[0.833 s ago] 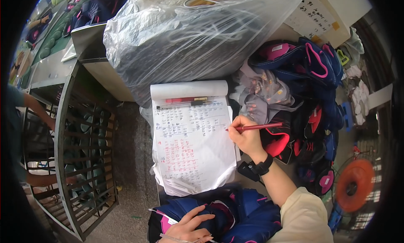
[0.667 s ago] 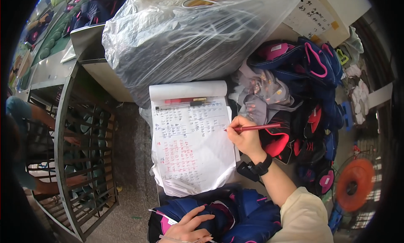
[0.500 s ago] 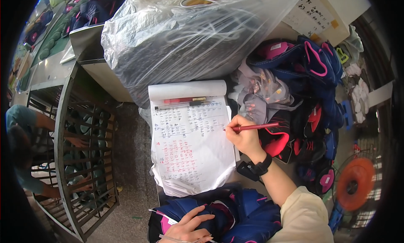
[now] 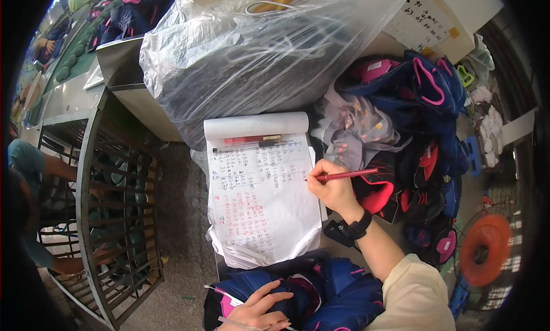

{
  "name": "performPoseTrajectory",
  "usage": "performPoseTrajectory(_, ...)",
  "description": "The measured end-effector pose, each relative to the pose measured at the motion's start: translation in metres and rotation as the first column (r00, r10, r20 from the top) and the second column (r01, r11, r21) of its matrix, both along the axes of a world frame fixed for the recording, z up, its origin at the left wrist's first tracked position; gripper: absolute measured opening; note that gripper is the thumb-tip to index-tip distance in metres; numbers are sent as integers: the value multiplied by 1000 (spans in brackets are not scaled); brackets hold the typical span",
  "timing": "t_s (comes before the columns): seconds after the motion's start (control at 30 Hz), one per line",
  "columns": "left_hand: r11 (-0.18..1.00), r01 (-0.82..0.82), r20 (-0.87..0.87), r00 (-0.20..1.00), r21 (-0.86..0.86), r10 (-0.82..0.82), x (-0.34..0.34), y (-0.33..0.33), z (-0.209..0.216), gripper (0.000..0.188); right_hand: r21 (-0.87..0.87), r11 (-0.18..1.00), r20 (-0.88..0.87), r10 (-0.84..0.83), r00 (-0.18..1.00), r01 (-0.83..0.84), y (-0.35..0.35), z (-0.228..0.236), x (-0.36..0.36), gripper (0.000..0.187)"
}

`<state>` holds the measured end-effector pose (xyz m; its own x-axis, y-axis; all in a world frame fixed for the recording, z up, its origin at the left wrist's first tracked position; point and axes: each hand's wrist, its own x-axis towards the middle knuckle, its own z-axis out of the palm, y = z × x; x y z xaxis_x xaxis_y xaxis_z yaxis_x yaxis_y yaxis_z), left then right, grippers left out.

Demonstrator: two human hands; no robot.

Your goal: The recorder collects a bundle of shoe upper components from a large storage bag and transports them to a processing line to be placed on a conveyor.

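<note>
Head view: we see the right hand (image 4: 333, 189) near the middle of the frame, its thumb and fingers pinched around a red pen (image 4: 358, 173). The pen's tip sits at the right side of the notepad (image 4: 289, 222), though we cannot tell whether it touches the paper. The notepad lies at the centre of the frame, its top sheets rolled back and its page bearing blue and red handwriting. A black pen (image 4: 238, 147) lies across its upper part.

At the bottom of the frame we find the left hand (image 4: 258, 315) released, its fingers spread loosely over navy shoe uppers (image 4: 344, 291) with pink trim.

Right of the notepad we see a crumpled grey bag (image 4: 358, 124) and black-and-red shoes (image 4: 378, 192). Clear plastic sheeting (image 4: 240, 73) fills the upper middle; at left, a co-worker's arm (image 4: 59, 167) reaches into a metal rack (image 4: 85, 205).
</note>
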<state>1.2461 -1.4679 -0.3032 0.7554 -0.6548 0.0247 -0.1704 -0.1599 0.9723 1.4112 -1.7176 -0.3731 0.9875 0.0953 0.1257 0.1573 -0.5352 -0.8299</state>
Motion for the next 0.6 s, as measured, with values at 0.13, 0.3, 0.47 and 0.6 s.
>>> performPoseTrajectory(0.13,1000,-3,-25,1000,2,3,-1,1,0,11,263,961,-142,-43,989,79,-1,-5,-2,14)
performPoseTrajectory(0.3,1000,2,-31,1000,1,-2,0,0,0,11,175,984,-37,-41,998,47,-1,-8,-1,14)
performPoseTrajectory(0.47,1000,5,-33,999,1,-5,1,0,-1,11,68,997,11,-49,999,48,2,-6,0,14)
performPoseTrajectory(0.6,1000,0,-26,1000,0,0,1,1,-1,12,84,994,14,-74,997,73,4,-5,0,14)
